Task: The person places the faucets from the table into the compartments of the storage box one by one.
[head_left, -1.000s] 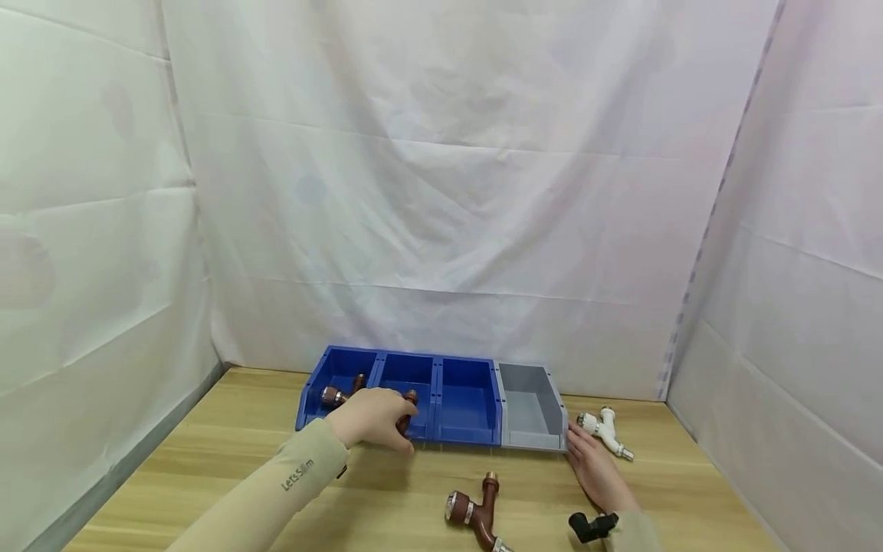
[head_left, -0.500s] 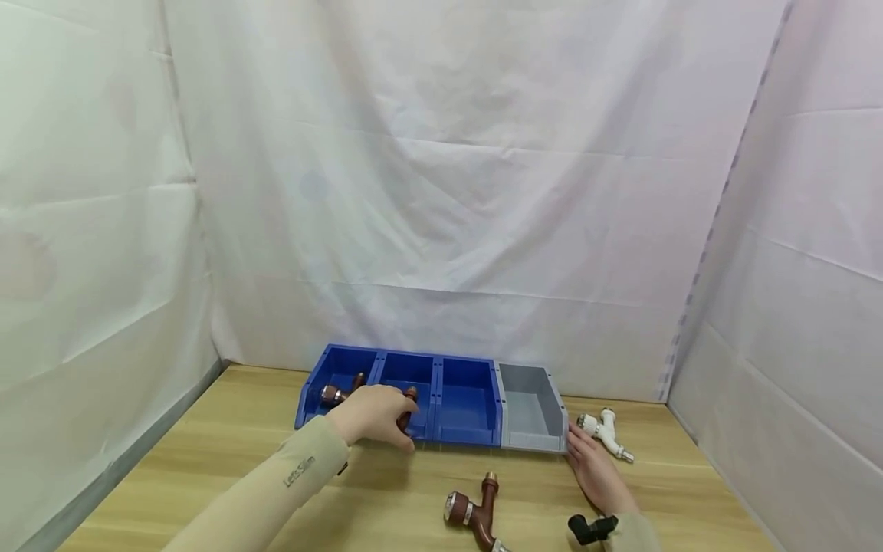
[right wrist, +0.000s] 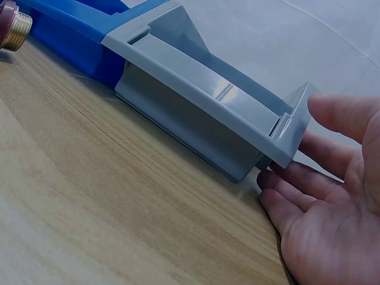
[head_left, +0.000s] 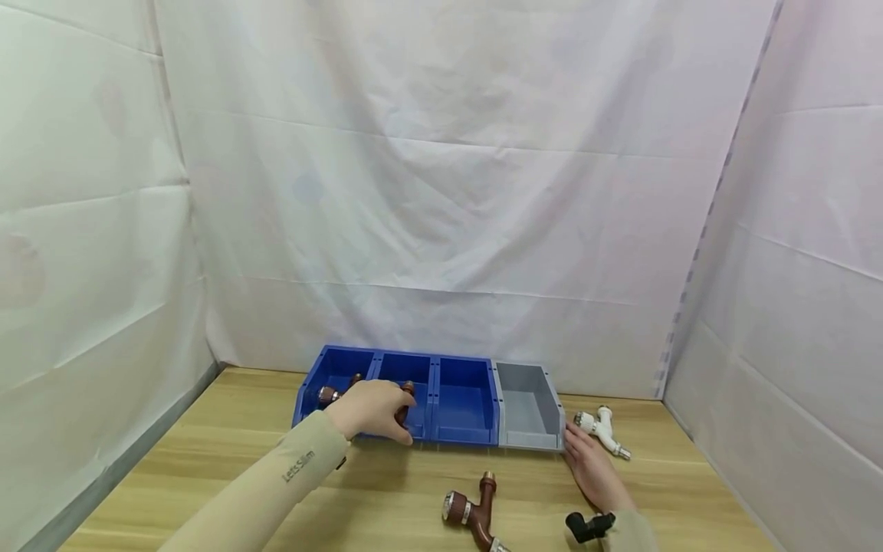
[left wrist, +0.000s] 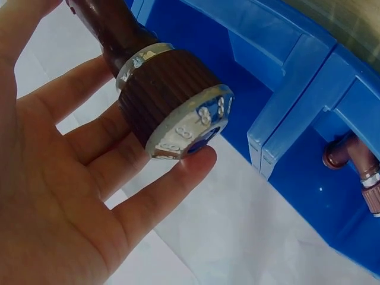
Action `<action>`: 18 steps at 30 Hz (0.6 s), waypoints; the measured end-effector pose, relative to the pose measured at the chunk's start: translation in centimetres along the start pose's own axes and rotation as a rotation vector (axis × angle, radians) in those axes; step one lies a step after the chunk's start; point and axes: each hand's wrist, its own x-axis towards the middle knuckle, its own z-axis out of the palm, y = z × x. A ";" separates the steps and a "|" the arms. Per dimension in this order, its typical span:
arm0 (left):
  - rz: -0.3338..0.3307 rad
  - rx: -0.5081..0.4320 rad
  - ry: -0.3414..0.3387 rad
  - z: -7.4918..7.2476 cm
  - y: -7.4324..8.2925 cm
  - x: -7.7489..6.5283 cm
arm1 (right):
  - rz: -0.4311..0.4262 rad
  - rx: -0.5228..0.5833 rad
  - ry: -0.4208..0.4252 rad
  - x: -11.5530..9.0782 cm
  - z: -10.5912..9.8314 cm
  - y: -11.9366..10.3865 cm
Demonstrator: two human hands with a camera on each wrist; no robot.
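My left hand (head_left: pixel 372 408) grips a brown faucet (left wrist: pixel 172 98) by its body, over the second blue bin (head_left: pixel 422 368) from the left. In the left wrist view the faucet's ribbed knob and silver cap show, with fingers behind it. Another brown faucet (head_left: pixel 329 395) lies in the leftmost blue bin (head_left: pixel 303 399), partly hidden behind the hand. My right hand (head_left: pixel 595 469) touches the right side of the grey bin (head_left: pixel 530 440) with its fingers extended, as the right wrist view shows too.
A brown faucet (head_left: pixel 479 514) lies on the wooden table (head_left: pixel 386 506) in front of the bins. To the right of the grey bin is a white faucet (head_left: pixel 603 431). A third blue bin (head_left: pixel 465 414) adjoins the grey one. White curtains (head_left: pixel 441 192) stand behind and at both sides.
The left hand with the faucet has risen very slightly at the second bin. The right hand stays against the grey bin. The head view has shifted a little.
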 end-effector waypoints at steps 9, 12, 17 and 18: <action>-0.005 0.003 -0.010 0.2 -0.1 1.0 | 0.004 -0.011 0.005 0.0 -0.2 -0.2; -0.011 0.002 -0.018 0.2 -0.2 1.2 | 0.002 0.000 0.003 0.1 -0.2 -0.2; -0.026 -0.011 -0.026 0.2 -0.2 1.2 | 0.010 -0.006 -0.001 0.1 -0.3 0.1; -0.029 -0.012 -0.028 0.2 -0.2 1.1 | 0.015 -0.010 0.001 0.1 -0.3 0.2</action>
